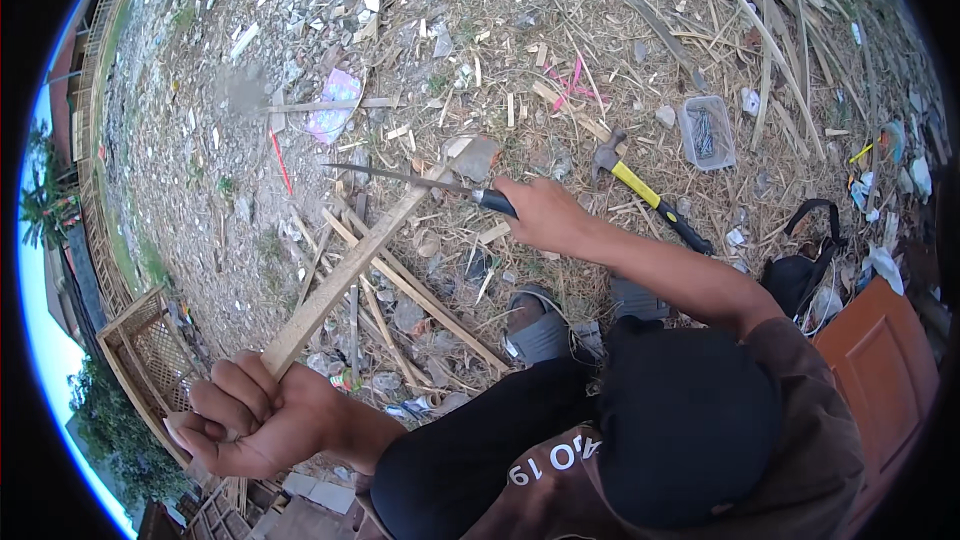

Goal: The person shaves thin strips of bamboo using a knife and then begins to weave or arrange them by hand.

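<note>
Fingers of the left hand (245, 418) are clamped round the near end of a slat (345, 275) at lower left of the frame; the right hand (540, 212) at centre is closed on the black handle of a knife (400, 178). The slat's long axis runs diagonally, pointing from the left fist up and right toward mid-frame. The knife lies nearly level, tip pointing left, its blade meeting the slat's far end.

Risks, as I judge them: the blade could skid off the slat and run down toward the left fist, since the edge faces that way; the thin slat could also split or flex under the cut and throw the knife loose.

Further out, a yellow-handled hammer (645, 192) and a clear box of nails (705, 132) lie at upper right among wood scraps.
</note>
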The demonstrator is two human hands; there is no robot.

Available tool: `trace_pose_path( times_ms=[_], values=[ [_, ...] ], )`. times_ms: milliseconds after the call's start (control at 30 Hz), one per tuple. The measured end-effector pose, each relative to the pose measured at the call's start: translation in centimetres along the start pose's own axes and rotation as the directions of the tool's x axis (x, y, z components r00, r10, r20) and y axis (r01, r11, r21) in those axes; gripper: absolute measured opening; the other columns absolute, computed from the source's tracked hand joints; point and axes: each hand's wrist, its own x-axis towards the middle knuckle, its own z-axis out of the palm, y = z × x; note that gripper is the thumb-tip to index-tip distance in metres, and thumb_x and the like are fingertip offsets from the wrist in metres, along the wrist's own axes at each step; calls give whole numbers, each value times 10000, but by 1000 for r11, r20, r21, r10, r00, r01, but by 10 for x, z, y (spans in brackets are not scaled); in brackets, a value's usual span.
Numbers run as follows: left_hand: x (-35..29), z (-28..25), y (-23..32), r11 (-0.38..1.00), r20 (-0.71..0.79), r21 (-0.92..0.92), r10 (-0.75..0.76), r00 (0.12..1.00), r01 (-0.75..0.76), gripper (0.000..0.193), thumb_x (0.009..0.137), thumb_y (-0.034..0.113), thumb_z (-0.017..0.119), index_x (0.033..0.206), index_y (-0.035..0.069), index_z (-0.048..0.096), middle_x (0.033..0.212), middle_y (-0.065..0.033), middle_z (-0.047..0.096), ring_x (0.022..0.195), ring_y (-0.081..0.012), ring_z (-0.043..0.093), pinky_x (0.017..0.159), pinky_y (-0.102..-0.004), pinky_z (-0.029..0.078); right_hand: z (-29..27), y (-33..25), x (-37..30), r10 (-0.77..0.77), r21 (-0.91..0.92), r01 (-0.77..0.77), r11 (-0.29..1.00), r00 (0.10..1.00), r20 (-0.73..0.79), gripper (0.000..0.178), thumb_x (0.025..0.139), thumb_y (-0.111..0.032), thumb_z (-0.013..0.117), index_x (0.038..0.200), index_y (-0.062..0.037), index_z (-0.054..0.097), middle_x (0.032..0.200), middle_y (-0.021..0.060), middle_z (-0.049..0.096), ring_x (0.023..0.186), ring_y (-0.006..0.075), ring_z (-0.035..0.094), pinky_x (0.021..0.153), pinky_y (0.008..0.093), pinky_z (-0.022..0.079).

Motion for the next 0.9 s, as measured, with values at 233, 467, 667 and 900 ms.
trace_pose_path(
  times_ms=[233,467,667,900],
  values=[
    [6,3,1,1000,-2,20,3,1000,-3,408,1020,264,460,690,188,232,520,62,233,411,-31,168,377,-218,112,2,-11,-15,-285,171,312,934,944,-164,227,808,-60,605,1021,-17,540,669,228,630,651,429,658,602,528,516],
    [7,6,-15,996,-126,91,-13,992,25,418,1025,266,441,674,187,228,523,58,218,413,-37,155,374,-224,107,5,-11,-12,-168,121,187,975,974,-153,273,792,-52,623,1052,-26,544,648,216,613,622,421,645,574,496,503],
    [12,14,-8,995,-64,85,-43,997,49,413,1041,280,392,676,184,222,519,56,208,413,-37,146,359,-226,101,-10,-19,-9,-75,86,84,993,992,-102,203,795,-51,619,977,-6,540,653,209,608,622,407,643,557,477,490],
    [18,29,-16,986,-116,167,19,993,1,390,1054,291,363,701,177,244,518,51,215,413,-40,151,357,-231,108,3,30,0,124,-81,-122,989,992,13,285,762,-66,619,1022,31,555,800,258,653,788,428,670,717,530,515]
  ],
)
